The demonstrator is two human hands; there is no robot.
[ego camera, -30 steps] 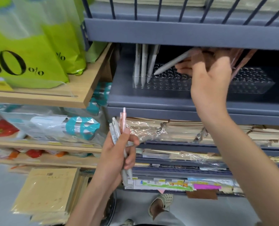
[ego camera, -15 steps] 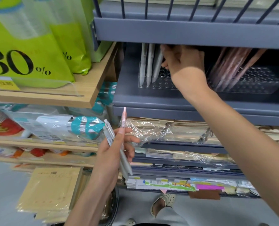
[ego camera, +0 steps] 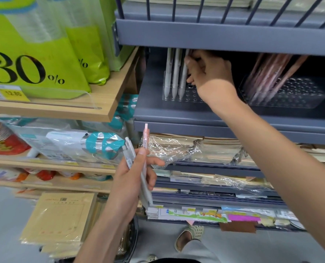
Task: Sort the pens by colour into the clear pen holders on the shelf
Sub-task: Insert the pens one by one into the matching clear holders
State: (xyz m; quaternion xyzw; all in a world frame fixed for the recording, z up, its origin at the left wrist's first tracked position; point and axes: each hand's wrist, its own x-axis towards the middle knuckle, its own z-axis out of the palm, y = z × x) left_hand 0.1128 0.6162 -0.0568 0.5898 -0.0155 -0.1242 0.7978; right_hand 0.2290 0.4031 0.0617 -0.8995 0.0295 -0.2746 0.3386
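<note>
On the grey shelf (ego camera: 177, 114) stand two clear pen holders. The left holder (ego camera: 191, 96) has three pale grey pens (ego camera: 175, 76) upright at its left end. The right holder (ego camera: 302, 93) has several pink pens (ego camera: 268, 76) leaning in it. My right hand (ego camera: 209, 73) is inside the shelf over the left holder, right beside the grey pens, fingers curled on the top of another grey pen that the hand mostly hides. Lower down, my left hand (ego camera: 131, 179) grips a bunch of pens: one pink pen (ego camera: 146, 135) and two grey pens (ego camera: 129, 149).
The upper shelf's edge (ego camera: 215, 37) hangs low over the holders. To the left, a wooden shelf (ego camera: 101, 103) carries green bags (ego camera: 44, 59). Wrapped notebooks (ego camera: 186, 149) fill the shelves below. A sandalled foot (ego camera: 188, 238) is on the floor.
My right hand carried a grey pen from the middle of the shelf leftwards to the left holder and now sits beside the grey pens. My left hand stayed put with its bunch.
</note>
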